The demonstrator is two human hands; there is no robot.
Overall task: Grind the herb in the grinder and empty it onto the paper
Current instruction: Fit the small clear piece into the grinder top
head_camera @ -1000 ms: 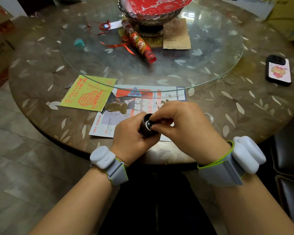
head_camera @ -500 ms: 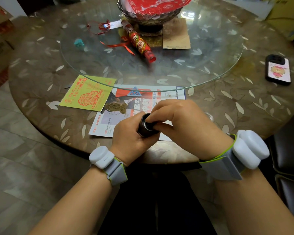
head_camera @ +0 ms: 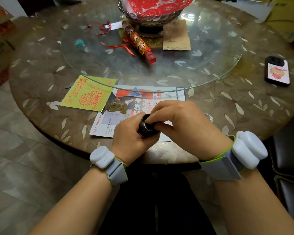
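Observation:
A small black cylindrical grinder (head_camera: 145,127) is held over the near edge of the table. My left hand (head_camera: 131,138) wraps around its body from below. My right hand (head_camera: 180,122) covers its top, fingertips pinched at the open rim. Under both hands lies a printed paper leaflet (head_camera: 107,122), partly tucked under the glass turntable. A small pile of ground brownish-green herb (head_camera: 116,107) sits on the leaflet's left part, just beyond my left hand. What is inside the grinder is hidden by my fingers.
A yellow-green card (head_camera: 88,94) lies left of the leaflet. The glass turntable (head_camera: 210,68) carries a red tube (head_camera: 139,44), ribbons, a brown card and a glass bowl (head_camera: 151,14). A phone (head_camera: 277,72) lies at the right. A clear small lid (head_camera: 209,117) rests beside my right hand.
My right wrist has rotated a little over the grinder's top while my left hand keeps the body in place. The herb pile and papers have not moved.

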